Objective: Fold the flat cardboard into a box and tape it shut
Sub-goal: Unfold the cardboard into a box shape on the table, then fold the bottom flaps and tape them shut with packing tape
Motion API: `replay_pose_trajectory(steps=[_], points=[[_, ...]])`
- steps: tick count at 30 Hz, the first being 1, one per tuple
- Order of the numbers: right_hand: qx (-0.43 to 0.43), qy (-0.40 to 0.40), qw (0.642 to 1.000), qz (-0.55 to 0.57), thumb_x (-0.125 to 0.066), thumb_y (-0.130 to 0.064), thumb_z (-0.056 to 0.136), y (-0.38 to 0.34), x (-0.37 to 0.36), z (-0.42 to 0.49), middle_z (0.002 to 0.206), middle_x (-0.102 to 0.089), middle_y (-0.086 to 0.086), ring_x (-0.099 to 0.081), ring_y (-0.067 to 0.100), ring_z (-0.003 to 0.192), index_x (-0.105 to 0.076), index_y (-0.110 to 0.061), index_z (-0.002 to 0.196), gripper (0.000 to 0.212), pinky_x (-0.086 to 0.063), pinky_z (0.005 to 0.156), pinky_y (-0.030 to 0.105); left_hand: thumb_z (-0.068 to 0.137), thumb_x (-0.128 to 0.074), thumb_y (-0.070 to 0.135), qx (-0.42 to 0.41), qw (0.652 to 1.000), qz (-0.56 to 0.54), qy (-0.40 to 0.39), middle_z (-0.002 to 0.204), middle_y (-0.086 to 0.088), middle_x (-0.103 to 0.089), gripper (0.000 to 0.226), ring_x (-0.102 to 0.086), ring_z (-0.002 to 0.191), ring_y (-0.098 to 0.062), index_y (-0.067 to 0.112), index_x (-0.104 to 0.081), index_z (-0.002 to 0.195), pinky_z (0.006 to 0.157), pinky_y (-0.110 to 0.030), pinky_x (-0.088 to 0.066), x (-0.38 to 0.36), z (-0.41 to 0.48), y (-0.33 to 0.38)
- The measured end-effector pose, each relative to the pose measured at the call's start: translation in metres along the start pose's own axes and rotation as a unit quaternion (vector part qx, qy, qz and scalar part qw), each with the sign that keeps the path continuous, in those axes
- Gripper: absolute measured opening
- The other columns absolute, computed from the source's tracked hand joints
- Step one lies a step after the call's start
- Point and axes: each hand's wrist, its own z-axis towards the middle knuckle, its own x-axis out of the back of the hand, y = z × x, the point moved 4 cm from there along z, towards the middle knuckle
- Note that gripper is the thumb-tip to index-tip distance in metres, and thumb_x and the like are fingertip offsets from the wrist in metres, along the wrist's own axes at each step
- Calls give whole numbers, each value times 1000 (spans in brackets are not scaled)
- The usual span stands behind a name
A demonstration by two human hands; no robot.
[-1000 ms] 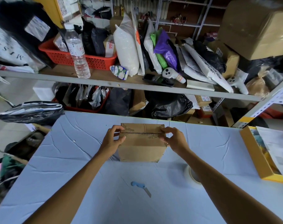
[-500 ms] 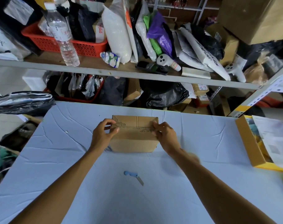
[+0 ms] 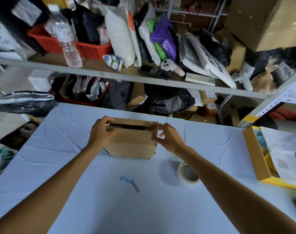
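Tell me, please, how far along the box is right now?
Done: the cardboard stands folded as a box on the table. In hand: the left hand and right hand grip its top flaps at either end, with a dark gap open between them. Left: closing that gap and taping; the tape roll lies untouched beside the right forearm.

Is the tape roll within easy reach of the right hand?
Probably yes: the tape roll lies uncovered just behind the right hand, beside its forearm; the hand must first let go of the box.
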Motion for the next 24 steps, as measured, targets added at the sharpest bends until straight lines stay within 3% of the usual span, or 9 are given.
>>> replay_pose_trajectory(steps=[3,6,10,14,16,18,21,24], points=[[-25,23,999,42,-66,-27,87,10,3,-6,112,-52,-4,-62,16,93,-36,-22,144,64,-51,80,29,79,-66,11,9,1000,-9,13,122,-10,-55,46,-56,110,-24,26,-57,121,94,-41,-49,3,-4,6],[-110,48,991,62,-52,-6,91,43,-3,-21,117,-64,8,-63,26,102,-56,-14,125,35,-53,85,33,78,-66,8,9,1000,-12,10,128,-11,-50,58,-52,116,-24,26,-49,130,95,-37,-47,6,-8,12],[-239,-26,970,-29,-54,-14,83,91,-28,-61,115,-64,13,-59,33,105,-60,-11,107,24,-49,87,35,79,-64,3,-28,999,17,-4,131,-12,-46,62,-46,122,-24,21,-43,134,92,-30,-41,6,-13,24],[-278,-83,941,-172,-69,-38,75,115,-44,-90,119,-59,11,-56,32,111,-47,-10,118,56,-48,88,38,78,-64,1,-71,996,39,22,131,-10,-47,62,-45,121,-24,18,-43,134,93,-32,-42,12,-18,33],[-272,-69,936,-211,-73,-36,76,118,-53,-96,121,-59,11,-56,30,114,-41,-7,124,65,-46,91,35,77,-65,0,-88,994,39,41,131,-10,-48,59,-46,120,-23,16,-45,131,93,-30,-42,14,-22,35],[-272,-51,931,-236,-67,-26,81,119,-62,-101,120,-62,12,-58,29,113,-39,-4,125,56,-44,90,31,77,-65,0,-96,993,37,64,129,-10,-50,55,-48,118,-23,14,-47,127,90,-27,-42,14,-25,36],[-290,-22,933,-214,-60,-10,83,117,-65,-104,119,-63,15,-60,30,111,-42,0,124,46,-45,87,29,77,-63,-2,-109,990,29,80,125,-9,-54,49,-51,114,-22,13,-51,122,89,-25,-42,14,-31,35],[-300,33,948,-104,-61,-5,77,107,-46,-100,113,-62,16,-58,35,105,-53,-5,110,35,-43,79,30,76,-60,-4,-134,988,14,73,119,-8,-57,44,-53,110,-21,10,-54,118,90,-22,-41,13,-30,40]])
